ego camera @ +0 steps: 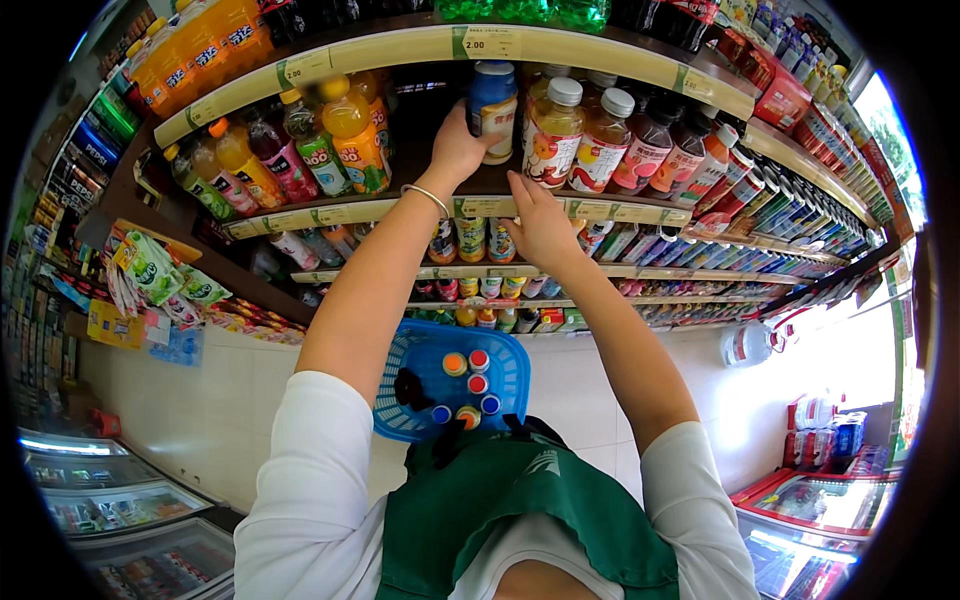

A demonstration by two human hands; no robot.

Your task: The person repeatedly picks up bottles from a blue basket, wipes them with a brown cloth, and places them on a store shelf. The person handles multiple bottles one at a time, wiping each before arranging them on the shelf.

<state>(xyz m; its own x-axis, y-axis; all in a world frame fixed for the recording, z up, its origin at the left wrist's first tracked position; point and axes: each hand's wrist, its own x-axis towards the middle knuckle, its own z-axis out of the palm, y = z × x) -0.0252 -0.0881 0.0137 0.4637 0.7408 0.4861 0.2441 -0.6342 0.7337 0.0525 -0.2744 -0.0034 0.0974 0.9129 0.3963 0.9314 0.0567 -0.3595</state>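
Note:
My left hand [465,146], with a bangle at the wrist, grips a blue-topped drink bottle [493,112] standing upright on the shelf. A dark gap in the row lies left of that bottle. My right hand [541,225] holds nothing; its fingers reach up over the yellow price rail [630,211] at the shelf's front edge. Just above those fingertips stands a white-capped juice bottle [553,135], with a second white-capped bottle [600,142] to its right. An orange juice bottle [355,142] stands on the far side of the gap.
A blue plastic basket [517,375] with several capped bottles sits on the tiled floor [577,390] before me. Large orange soda bottles [202,56] fill the upper shelf. Hanging snack packets [150,266] jut out at left. Chest freezers [127,517] stand behind at left, and a water jug [746,345] at right.

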